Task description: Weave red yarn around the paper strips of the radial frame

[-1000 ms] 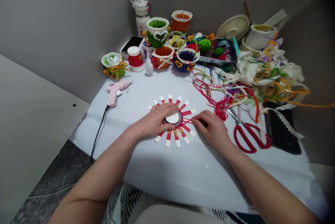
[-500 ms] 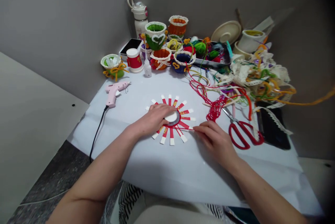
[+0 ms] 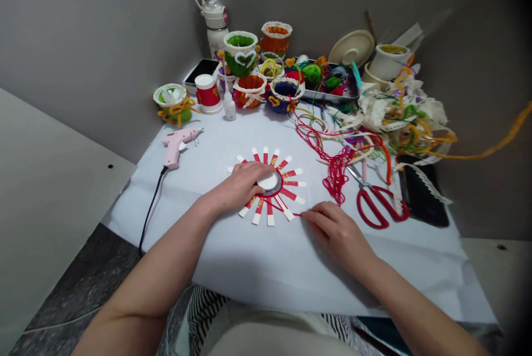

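A paper cup (image 3: 290, 183), cut into red-and-white strips spread like rays, lies on the white table in the middle. My left hand (image 3: 249, 178) grips its round centre, fingers over the far side and thumb at the near side. Red yarn runs around the centre ring. To the right of the strips, my right hand (image 3: 332, 225) pinches the red yarn (image 3: 297, 214), drawn across the near right strips. A loose heap of red yarn (image 3: 336, 176) lies beyond that hand, with red-handled scissors (image 3: 378, 203) to its right.
At left lies a pink glue gun (image 3: 177, 145) with a black cord. Behind stand an uncut red cup (image 3: 208, 95), a glue bottle (image 3: 229, 106), several yarn-covered cups and a tray (image 3: 351, 96) of yarn balls. Lace trim (image 3: 415, 106) and a dark phone-like slab (image 3: 424, 195) are at right.
My right hand has drawn the yarn a little nearer to me, so it now slants lower across the strips. My left hand stays on the cup. The whole view has shifted slightly.
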{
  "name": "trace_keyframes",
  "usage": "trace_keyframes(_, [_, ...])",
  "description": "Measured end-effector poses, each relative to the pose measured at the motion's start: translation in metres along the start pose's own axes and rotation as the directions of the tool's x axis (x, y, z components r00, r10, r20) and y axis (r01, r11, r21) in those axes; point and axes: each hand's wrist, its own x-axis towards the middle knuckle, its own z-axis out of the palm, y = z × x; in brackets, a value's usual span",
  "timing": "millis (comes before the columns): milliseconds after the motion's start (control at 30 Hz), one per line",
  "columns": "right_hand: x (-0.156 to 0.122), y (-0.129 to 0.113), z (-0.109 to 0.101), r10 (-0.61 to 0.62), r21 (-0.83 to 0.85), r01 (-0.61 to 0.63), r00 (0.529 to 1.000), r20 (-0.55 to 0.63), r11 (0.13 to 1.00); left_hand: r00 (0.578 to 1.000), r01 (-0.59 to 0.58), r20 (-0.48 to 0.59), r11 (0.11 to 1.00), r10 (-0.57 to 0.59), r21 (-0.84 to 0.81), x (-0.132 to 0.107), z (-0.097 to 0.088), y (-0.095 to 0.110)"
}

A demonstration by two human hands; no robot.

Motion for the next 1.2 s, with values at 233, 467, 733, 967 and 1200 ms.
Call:
trace_keyframes(233, [0.053,0.041,-0.004,0.126,0.205,-0.144,0.987,0.097,0.968,1.0,0.005,0.014,1.0,-0.005,-0.02,0.002,-0.002,0.004])
trace_keyframes(467, [0.06,0.041,0.009,0.223,0.197,-0.217,0.975,-0.006,0.956,1.0,0.002,0.029,1.0,-0.001,-0.028,0.0,-0.006,0.007])
trace_keyframes(733, [0.056,0.044,0.012,0.223,0.211,-0.218,0.975,0.003,0.953,0.989,0.102,-0.114,0.992,-0.092,0.08,0.002,0.007,0.013])
trace_keyframes(967, [0.042,0.03,-0.002,0.131,0.268,-0.13,0.991,0.012,0.955,0.996,-0.001,-0.088,1.0,0.002,0.012,0.002,0.005,0.005])
trace_keyframes(1200, [0.002,-0.001,0.0,-0.058,0.048,0.063,0.994,-0.098,0.997,1.0,-0.006,-0.004,1.0,0.006,-0.001,0.002,0.005,0.0])
